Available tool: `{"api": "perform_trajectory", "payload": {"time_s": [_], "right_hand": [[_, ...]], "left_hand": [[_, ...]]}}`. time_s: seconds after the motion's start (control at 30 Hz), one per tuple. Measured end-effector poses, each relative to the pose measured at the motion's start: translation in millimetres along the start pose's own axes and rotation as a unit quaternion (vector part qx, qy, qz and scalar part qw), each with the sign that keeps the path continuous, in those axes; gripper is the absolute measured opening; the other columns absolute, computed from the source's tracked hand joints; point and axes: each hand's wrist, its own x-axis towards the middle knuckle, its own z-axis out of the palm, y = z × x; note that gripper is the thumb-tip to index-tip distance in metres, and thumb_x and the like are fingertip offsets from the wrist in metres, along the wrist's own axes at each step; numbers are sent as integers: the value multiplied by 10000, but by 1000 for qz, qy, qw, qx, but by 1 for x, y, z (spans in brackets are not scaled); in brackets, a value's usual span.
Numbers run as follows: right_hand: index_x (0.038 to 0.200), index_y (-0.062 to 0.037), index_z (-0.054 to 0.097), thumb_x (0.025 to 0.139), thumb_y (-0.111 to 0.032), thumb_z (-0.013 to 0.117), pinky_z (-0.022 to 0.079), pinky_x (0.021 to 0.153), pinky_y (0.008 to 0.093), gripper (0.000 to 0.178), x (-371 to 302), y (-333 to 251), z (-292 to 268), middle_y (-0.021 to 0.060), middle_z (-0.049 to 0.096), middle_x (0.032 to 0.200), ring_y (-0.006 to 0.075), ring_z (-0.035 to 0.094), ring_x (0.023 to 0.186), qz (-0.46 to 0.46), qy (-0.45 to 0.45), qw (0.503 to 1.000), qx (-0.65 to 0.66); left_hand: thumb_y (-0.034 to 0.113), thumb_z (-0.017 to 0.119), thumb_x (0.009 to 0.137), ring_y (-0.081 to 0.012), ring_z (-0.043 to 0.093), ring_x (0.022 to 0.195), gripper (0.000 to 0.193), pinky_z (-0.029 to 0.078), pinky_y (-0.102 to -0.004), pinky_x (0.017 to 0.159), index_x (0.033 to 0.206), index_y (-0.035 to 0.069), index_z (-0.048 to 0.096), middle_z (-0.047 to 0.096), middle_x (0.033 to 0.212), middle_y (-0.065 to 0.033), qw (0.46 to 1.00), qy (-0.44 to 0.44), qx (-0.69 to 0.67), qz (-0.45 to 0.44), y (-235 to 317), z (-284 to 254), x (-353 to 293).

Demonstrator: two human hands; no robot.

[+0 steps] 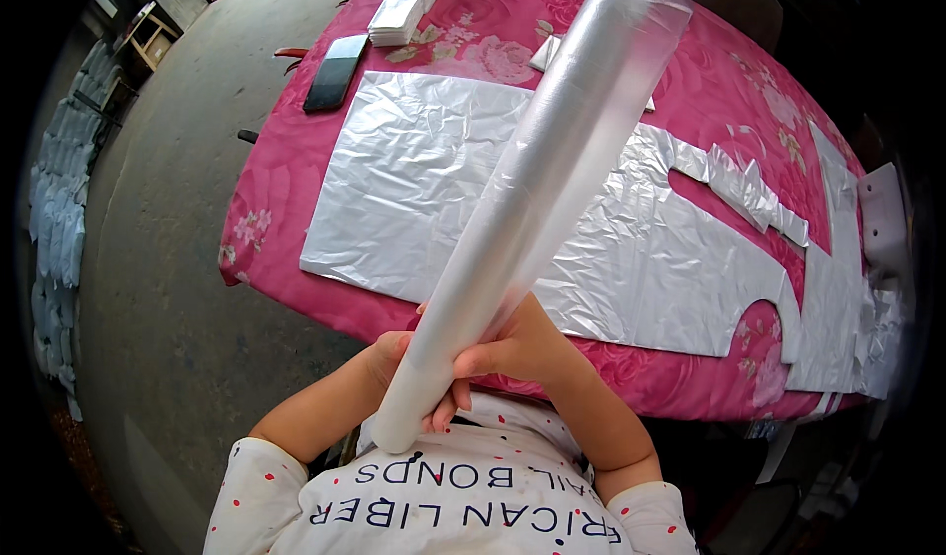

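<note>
A long roll of clear plastic film (532,151) slants up from my waist and out over the table, its lower end near my shirt. My right hand (507,346) grips the lower part from the right side, thumb in front and fingers curled beneath. On the opposite side my left hand (389,350) presses against the roll; most of its fingers are hidden behind the film. Under the roll lies a flat, wrinkled silvery-white plastic sheet (404,171) with curved cut-outs and narrow strap-like ends at the right, shaped like a disposable apron.
A pink flowered cloth (271,225) covers the table. A dark phone (336,72) and a stack of white folded packets (399,15) sit at the far left. Another silvery sheet (828,299) hangs near the right edge. Bundled pale plastic (64,191) is piled along the left floor.
</note>
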Motion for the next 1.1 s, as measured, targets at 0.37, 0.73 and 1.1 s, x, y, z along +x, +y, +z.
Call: {"api": "perform_trajectory", "payload": {"time_s": [0.37, 0.73, 1.1], "right_hand": [[929, 23, 604, 724, -331, 743, 444, 533, 248, 432, -9, 26, 0, 56, 607, 677, 106, 560, 589, 97, 223, 882, -403], [831, -50, 575, 758, -244, 674, 438, 612, 311, 229, -9, 24, 22, 42, 521, 701, 194, 530, 681, -178, -31, 807, -562], [733, -83, 543, 810, -306, 554, 404, 718, 331, 236, 5, 29, -57, 44, 530, 737, 208, 523, 735, -240, -95, 593, -763]], "left_hand": [[528, 404, 898, -127, 549, 664, 557, 474, -269, 583, 1081, 13, 513, 562, 793, -67, 768, 494, 381, 148, 3, 3, 19], [278, 598, 856, -114, 578, 648, 316, 493, -274, 581, 1058, 40, 555, 604, 828, -56, 681, 496, 528, -109, -22, 24, -45], [248, 591, 852, -119, 561, 671, 386, 492, -291, 599, 1140, 35, 446, 556, 795, -51, 784, 455, 406, -117, -30, 10, -58]]}}
